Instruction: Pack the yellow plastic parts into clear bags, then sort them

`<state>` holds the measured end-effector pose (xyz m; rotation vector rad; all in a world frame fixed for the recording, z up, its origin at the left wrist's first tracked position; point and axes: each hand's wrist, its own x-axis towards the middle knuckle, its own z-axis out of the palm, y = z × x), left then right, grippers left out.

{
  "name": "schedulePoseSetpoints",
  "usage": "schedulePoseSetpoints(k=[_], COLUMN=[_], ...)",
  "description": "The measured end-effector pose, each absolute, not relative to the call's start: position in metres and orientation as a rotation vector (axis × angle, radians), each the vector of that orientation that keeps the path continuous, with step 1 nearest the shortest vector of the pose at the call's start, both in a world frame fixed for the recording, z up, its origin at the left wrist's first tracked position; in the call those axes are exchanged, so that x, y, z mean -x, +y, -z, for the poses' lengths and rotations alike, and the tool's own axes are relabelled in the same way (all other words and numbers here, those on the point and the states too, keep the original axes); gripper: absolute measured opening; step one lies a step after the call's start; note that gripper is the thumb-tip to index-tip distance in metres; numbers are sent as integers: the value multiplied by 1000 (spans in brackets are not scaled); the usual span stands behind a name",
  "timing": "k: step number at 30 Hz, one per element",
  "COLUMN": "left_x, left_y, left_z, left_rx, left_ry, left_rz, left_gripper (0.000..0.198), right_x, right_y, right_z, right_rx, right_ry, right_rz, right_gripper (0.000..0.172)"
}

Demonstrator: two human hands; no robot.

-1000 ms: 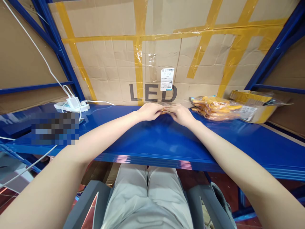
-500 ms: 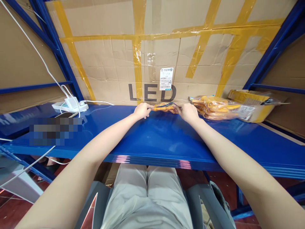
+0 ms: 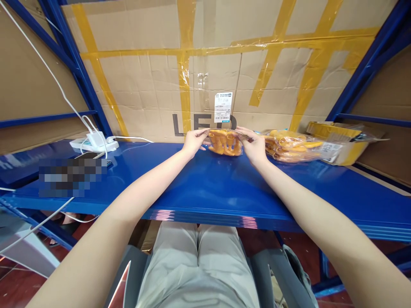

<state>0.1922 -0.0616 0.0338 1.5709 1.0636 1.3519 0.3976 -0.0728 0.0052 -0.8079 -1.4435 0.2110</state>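
Note:
A clear plastic bag with orange-yellow pieces inside (image 3: 225, 143) is held up at the back of the blue shelf, in front of the cardboard. My left hand (image 3: 194, 143) pinches its upper left side, thumb and forefinger closed on the plastic. Its upper right side is gripped by my right hand (image 3: 253, 144), also with closed fingers. The kind of the orange pieces is not clear. To the right of my right hand lies a larger clear bag (image 3: 290, 145) of similar orange pieces.
A big taped cardboard box (image 3: 150, 85) forms the back wall. At the right sits a small open carton (image 3: 348, 152) with yellow tape. On the left, a white power strip (image 3: 94, 142) with cables lies on the blue shelf (image 3: 205, 188), near a phone partly blurred out (image 3: 91, 157).
The held bag was lying nearly flat and seen edge-on; now it is tilted up, with its broad orange face showing. Both hands have risen slightly and keep their hold.

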Motion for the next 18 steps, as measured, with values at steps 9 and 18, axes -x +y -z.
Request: schedulePoseSetpoints(k=[9,18], left_x=[-193,-195], left_y=[-59,-50], left_z=[-14,-24], left_rx=[-1725,-1733], left_ry=[1139,1263], left_rz=[-1075,-910], left_gripper=[52,25], right_x=[-392,-391], right_y=[-77,-76], right_z=[-1,-1], right_rx=[871,1081], right_ry=[-1376,-1584], right_rz=[-534,-362], right_gripper=[40,31])
